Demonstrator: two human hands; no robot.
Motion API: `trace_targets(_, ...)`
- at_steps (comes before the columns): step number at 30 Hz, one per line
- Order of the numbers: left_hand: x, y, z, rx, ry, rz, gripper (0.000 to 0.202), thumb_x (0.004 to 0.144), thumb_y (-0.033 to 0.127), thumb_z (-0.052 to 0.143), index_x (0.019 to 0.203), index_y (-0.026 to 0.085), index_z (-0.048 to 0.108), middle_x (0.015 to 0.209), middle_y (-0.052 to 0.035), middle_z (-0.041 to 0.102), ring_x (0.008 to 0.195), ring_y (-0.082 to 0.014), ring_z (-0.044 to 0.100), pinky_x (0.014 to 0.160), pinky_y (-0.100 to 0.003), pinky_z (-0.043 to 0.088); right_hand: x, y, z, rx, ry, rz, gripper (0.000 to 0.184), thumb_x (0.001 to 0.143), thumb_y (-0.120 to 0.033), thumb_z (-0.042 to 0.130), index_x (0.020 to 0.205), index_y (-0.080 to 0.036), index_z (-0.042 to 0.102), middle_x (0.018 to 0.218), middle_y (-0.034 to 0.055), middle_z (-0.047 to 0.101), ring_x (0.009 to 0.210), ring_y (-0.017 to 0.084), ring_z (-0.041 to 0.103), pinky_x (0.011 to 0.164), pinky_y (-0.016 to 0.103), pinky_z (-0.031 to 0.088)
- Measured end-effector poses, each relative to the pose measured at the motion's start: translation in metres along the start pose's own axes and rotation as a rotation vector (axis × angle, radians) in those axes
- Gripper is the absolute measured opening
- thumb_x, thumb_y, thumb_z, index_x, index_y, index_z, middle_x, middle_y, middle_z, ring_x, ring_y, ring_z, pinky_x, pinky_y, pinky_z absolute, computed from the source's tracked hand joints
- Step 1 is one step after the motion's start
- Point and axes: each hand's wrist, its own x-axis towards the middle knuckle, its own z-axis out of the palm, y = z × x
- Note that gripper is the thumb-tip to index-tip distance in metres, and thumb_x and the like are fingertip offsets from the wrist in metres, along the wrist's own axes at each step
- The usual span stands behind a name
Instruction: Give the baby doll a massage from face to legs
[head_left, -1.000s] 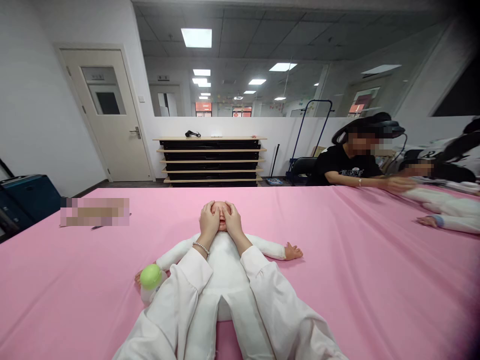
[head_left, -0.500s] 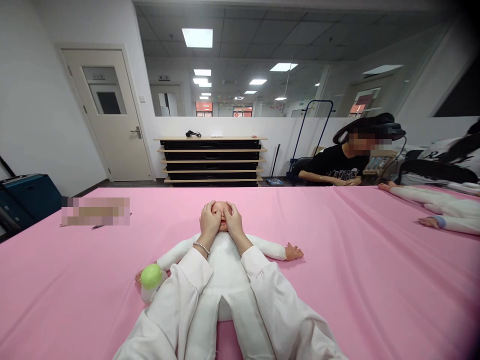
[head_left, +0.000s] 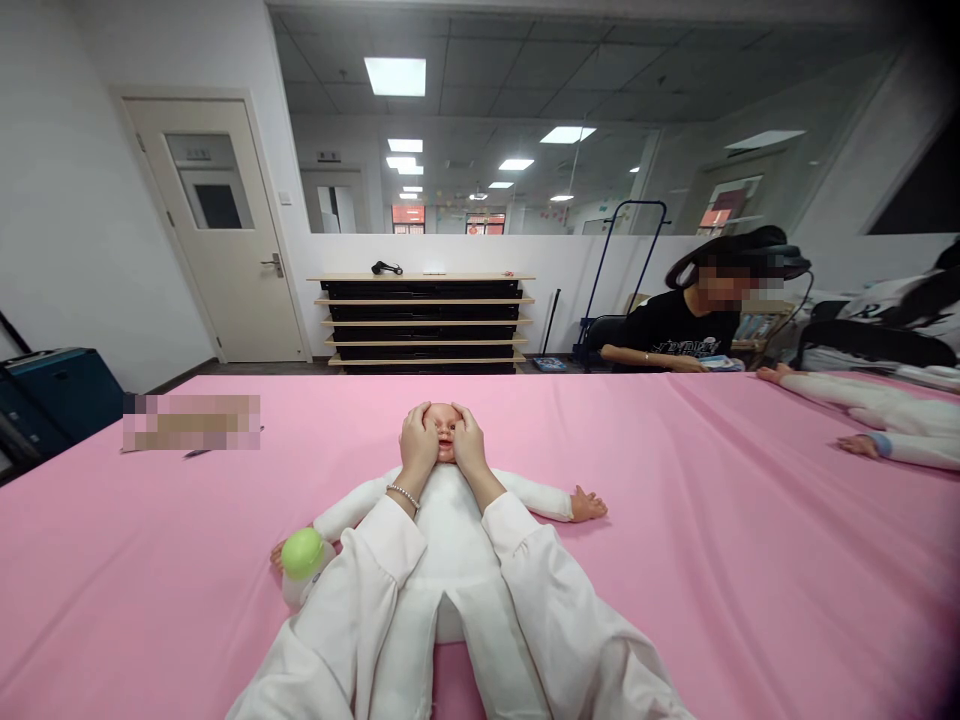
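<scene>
A baby doll in white clothes point(head_left: 450, 525) lies on its back on the pink table point(head_left: 675, 520), head away from me, arms spread. My left hand point(head_left: 418, 447) cups the left side of the doll's head point(head_left: 445, 436) and my right hand point(head_left: 469, 446) cups the right side. Fingers of both hands are curled against its cheeks, and the middle of the face shows between them. I wear white sleeves and a bead bracelet on the left wrist. A white bottle with a green cap point(head_left: 302, 556) stands by the doll's left-hand arm.
A person in a black shirt point(head_left: 686, 330) sits at the far right edge of the table. Another doll in white point(head_left: 877, 420) lies at the right. A low black shelf unit point(head_left: 424, 320) stands against the far wall, a door point(head_left: 217, 230) to the left.
My hands have slid apart from the middle of the doll's face to its cheeks, uncovering the nose and mouth. The person at the right has pulled an arm back from the other doll.
</scene>
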Motion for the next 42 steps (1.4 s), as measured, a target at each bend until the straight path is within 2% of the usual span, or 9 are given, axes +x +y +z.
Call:
trace_targets(4, -0.0012, 0.0009, -0.0013, 0.0, -0.006, 0.025, 0.035, 0.078, 0.023, 0.047, 0.111, 0.017, 0.055, 0.12, -0.0073, 0.055, 0.114, -0.0188, 0.049, 0.101, -0.032, 0.038, -0.002, -0.0018, -0.0014, -0.005, -0.005, -0.047, 0.037, 0.077, -0.026, 0.044, 0.109, -0.015, 0.058, 0.12, 0.0091, 0.057, 0.113, 0.019, 0.05, 0.102, 0.034, 0.035)
trace_targets(8, -0.0018, 0.0012, -0.0017, -0.005, -0.002, 0.031, 0.037, 0.076, 0.03, 0.052, 0.11, 0.017, 0.055, 0.118, -0.0076, 0.056, 0.112, -0.0198, 0.05, 0.1, -0.033, 0.039, -0.0029, -0.0027, -0.0017, -0.007, -0.012, -0.073, 0.042, 0.074, -0.032, 0.052, 0.111, -0.013, 0.057, 0.121, 0.0115, 0.056, 0.114, 0.021, 0.05, 0.102, 0.034, 0.035)
trace_targets(13, -0.0007, 0.0001, -0.0003, -0.017, 0.011, 0.008, 0.032, 0.081, 0.026, 0.044, 0.109, 0.018, 0.056, 0.118, -0.007, 0.056, 0.112, -0.0179, 0.05, 0.1, -0.032, 0.038, -0.0003, -0.0002, 0.0004, -0.001, -0.005, -0.053, 0.039, 0.078, -0.024, 0.039, 0.11, -0.014, 0.059, 0.124, 0.0089, 0.055, 0.117, 0.018, 0.048, 0.104, 0.033, 0.034)
trace_targets(19, 0.0006, -0.0013, 0.0005, -0.041, 0.013, -0.026, 0.035, 0.082, 0.018, 0.034, 0.108, 0.018, 0.057, 0.119, -0.0064, 0.056, 0.113, -0.0165, 0.05, 0.101, -0.032, 0.038, 0.0006, 0.0022, 0.0013, 0.002, 0.018, -0.022, 0.046, 0.072, -0.014, 0.033, 0.111, -0.014, 0.059, 0.121, 0.0071, 0.057, 0.115, 0.017, 0.05, 0.103, 0.032, 0.035)
trace_targets(23, 0.0005, -0.0025, 0.0001, -0.054, 0.011, -0.015, 0.034, 0.079, 0.017, 0.038, 0.108, 0.019, 0.057, 0.118, -0.0057, 0.057, 0.113, -0.0164, 0.05, 0.102, -0.031, 0.038, 0.0001, 0.0019, 0.001, 0.0, 0.014, -0.027, 0.043, 0.075, -0.016, 0.035, 0.11, -0.016, 0.059, 0.121, 0.0061, 0.057, 0.115, 0.017, 0.049, 0.103, 0.032, 0.035)
trace_targets(26, -0.0009, -0.0023, -0.0011, -0.055, 0.009, 0.011, 0.035, 0.076, 0.019, 0.047, 0.109, 0.019, 0.056, 0.117, -0.0058, 0.057, 0.112, -0.0173, 0.05, 0.101, -0.031, 0.039, -0.0013, 0.0002, -0.0004, -0.007, 0.003, -0.056, 0.038, 0.075, -0.023, 0.044, 0.11, -0.017, 0.058, 0.121, 0.0076, 0.056, 0.115, 0.019, 0.049, 0.103, 0.034, 0.034)
trace_targets(33, -0.0024, 0.0001, -0.002, -0.054, 0.002, 0.02, 0.036, 0.076, 0.027, 0.052, 0.11, 0.017, 0.055, 0.118, -0.0075, 0.056, 0.111, -0.0189, 0.051, 0.1, -0.033, 0.039, -0.0029, -0.0012, -0.0023, -0.019, -0.028, -0.089, 0.045, 0.074, -0.033, 0.052, 0.114, -0.012, 0.055, 0.123, 0.0122, 0.054, 0.115, 0.022, 0.048, 0.102, 0.035, 0.035)
trace_targets(36, -0.0015, 0.0003, -0.001, -0.055, 0.012, 0.001, 0.032, 0.08, 0.024, 0.045, 0.109, 0.017, 0.056, 0.118, -0.0074, 0.056, 0.111, -0.018, 0.051, 0.101, -0.033, 0.039, -0.0012, -0.0002, -0.0006, -0.023, -0.016, -0.071, 0.04, 0.077, -0.025, 0.042, 0.113, -0.012, 0.057, 0.122, 0.0114, 0.055, 0.115, 0.02, 0.048, 0.103, 0.034, 0.034)
trace_targets(42, 0.0008, -0.0027, 0.0013, -0.075, 0.021, -0.044, 0.037, 0.08, 0.015, 0.034, 0.108, 0.018, 0.058, 0.119, -0.0062, 0.057, 0.114, -0.0165, 0.05, 0.102, -0.032, 0.038, 0.0007, 0.0022, 0.0, -0.007, 0.012, -0.035, 0.049, 0.069, -0.01, 0.033, 0.109, -0.017, 0.06, 0.12, 0.0049, 0.058, 0.114, 0.016, 0.05, 0.103, 0.032, 0.035)
